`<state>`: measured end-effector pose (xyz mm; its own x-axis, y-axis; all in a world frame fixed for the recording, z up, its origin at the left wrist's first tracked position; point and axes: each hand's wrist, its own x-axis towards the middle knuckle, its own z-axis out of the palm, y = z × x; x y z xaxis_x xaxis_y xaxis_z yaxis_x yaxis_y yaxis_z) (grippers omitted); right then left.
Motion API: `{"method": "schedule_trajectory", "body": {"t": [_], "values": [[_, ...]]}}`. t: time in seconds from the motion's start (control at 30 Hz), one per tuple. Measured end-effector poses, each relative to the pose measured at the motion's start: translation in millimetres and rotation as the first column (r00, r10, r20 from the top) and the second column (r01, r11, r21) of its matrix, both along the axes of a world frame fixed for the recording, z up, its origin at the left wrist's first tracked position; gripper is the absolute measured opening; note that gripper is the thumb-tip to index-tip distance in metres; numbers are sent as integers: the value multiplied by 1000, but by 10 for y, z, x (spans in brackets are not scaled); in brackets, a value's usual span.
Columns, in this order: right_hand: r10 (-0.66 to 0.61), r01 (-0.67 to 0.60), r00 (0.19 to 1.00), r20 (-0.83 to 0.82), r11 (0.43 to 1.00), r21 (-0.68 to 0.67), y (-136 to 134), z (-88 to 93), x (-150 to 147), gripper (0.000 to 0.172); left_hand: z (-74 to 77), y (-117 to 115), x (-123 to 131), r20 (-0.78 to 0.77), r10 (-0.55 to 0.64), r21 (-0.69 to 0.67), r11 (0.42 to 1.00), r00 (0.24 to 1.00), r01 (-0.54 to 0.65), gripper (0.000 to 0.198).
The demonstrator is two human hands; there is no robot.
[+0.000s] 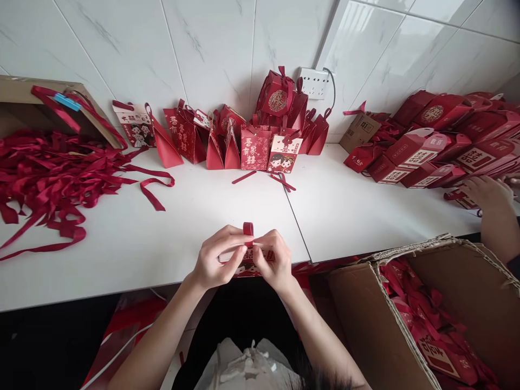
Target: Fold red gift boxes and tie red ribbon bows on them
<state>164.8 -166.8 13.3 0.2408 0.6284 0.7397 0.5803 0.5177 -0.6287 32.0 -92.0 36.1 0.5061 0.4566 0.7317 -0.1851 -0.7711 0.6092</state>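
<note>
My left hand [215,259] and my right hand [271,259] meet at the near edge of the white table [170,227]. Both pinch a short loop of red ribbon [248,230] that stands up between the fingertips. Under the hands sits a small red gift box [248,266], mostly hidden by the fingers. The fingers of both hands are closed on the ribbon and box top.
A heap of loose red ribbons [49,173] lies at the left by an open carton [24,103]. Finished red boxes [260,135] line the back wall; flat red boxes [439,141] pile at the right. Another person's hand [485,194] rests there. A cardboard carton [406,314] stands at lower right.
</note>
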Motion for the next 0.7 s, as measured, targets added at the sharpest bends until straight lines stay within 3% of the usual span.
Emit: {"method": "schedule_trajectory", "body": {"t": [0.1,0.33,0.7], "values": [[8,-8,1000,-19,1000,-1,-1,-22,-2,11,33,-4,8,-3,-4,0,1000,1000,4,26],[-25,25,1000,17,1000,3,6,-32,-8,8,36,-25,13,-28,123,114,986,992,-119,28],[-11,10,1000,16,1000,12,5,-32,-1,10,-30,2,-5,-42,78,96,993,996,-74,46]]}}
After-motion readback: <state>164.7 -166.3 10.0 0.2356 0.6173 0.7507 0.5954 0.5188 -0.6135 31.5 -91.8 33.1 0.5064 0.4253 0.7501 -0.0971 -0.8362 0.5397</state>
